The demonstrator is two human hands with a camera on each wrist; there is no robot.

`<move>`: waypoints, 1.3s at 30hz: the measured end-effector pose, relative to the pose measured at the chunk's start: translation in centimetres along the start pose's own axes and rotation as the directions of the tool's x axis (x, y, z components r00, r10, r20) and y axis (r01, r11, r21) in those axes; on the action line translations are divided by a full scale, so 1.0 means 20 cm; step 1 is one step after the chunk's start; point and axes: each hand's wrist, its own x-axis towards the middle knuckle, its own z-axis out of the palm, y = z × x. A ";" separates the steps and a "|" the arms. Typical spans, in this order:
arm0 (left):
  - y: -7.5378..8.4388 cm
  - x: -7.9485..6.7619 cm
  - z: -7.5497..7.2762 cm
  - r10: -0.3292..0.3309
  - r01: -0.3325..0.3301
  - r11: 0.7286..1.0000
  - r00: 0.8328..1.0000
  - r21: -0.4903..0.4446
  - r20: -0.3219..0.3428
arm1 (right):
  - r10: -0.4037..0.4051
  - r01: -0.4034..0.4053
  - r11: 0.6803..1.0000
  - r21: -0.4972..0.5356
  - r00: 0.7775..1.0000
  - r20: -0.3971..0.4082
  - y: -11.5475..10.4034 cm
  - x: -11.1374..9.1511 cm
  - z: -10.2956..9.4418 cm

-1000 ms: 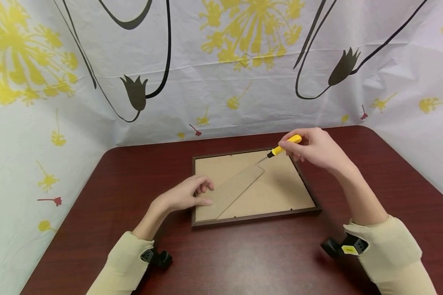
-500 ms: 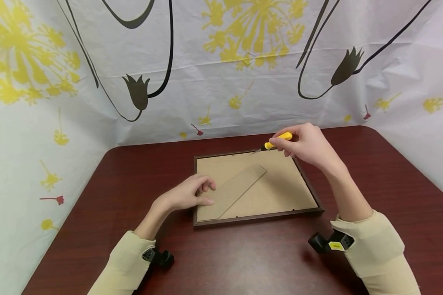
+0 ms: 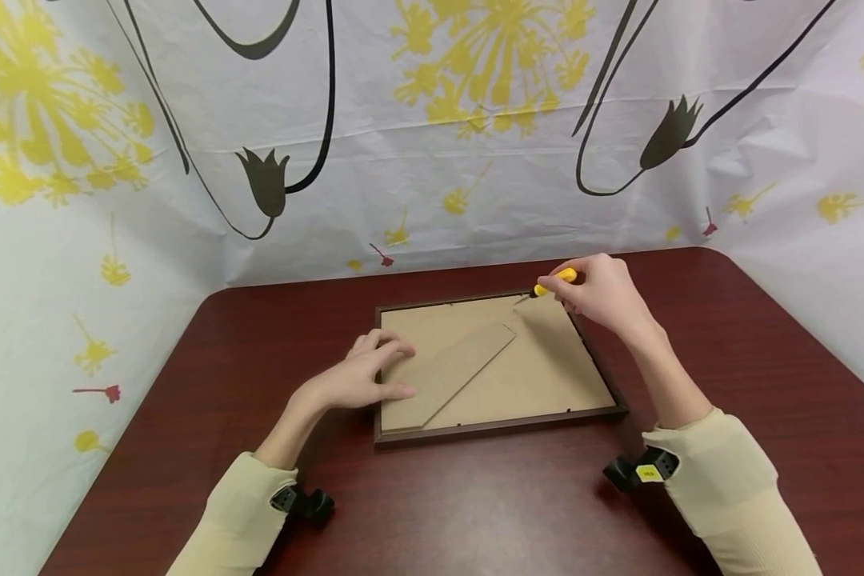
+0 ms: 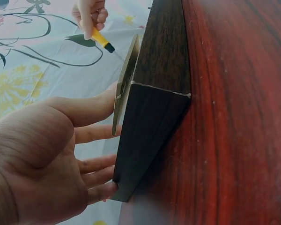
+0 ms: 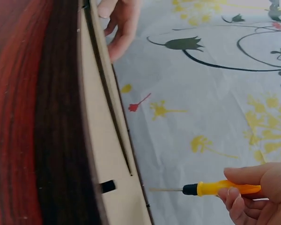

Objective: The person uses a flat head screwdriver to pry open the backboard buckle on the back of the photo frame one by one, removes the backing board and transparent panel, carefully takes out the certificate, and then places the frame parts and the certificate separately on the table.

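A dark wooden picture frame (image 3: 504, 427) lies face down, with its tan backing board (image 3: 558, 376) uppermost. A flat easel stand (image 3: 450, 374) lies diagonally across that board. My right hand (image 3: 605, 294) pinches the yellow handle of a screwdriver (image 3: 563, 277), whose thin shaft points down and left above the board's upper right part. In the right wrist view the screwdriver's tip stands apart from the frame. My left hand (image 3: 360, 376) is at the frame's left edge, fingers spread and loosely bent. The left wrist view shows its thumb beside the easel stand's end and its fingertips near the frame's side.
The dark red table (image 3: 432, 512) extends on all sides of the frame. A white sheet (image 3: 418, 184) with yellow flowers and dark stems hangs behind it. Small metal tabs, such as the black one (image 5: 108, 186), sit along the frame's inner edge.
My right hand, still pinching the screwdriver, shifted left and away, then came slightly back toward me and right. The left hand's fingers have spread and lifted a little. The frame stays put.
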 end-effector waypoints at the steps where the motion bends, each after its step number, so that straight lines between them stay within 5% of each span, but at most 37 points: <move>1: 0.00 0.00 0.00 -0.006 0.007 1.000 1.000 -0.005 0.010 | -0.006 0.006 1.000 -0.015 1.000 -0.008 0.01 0.00 0.01; 14: -0.01 0.00 0.01 -0.071 0.072 0.997 0.982 -0.002 0.174 | -0.064 0.054 0.993 -0.108 0.994 -0.092 0.03 0.02 0.11; 39: -0.02 0.00 0.01 -0.047 0.044 0.999 0.985 0.019 0.168 | -0.032 0.019 0.993 -0.117 0.993 -0.112 -0.02 0.02 0.18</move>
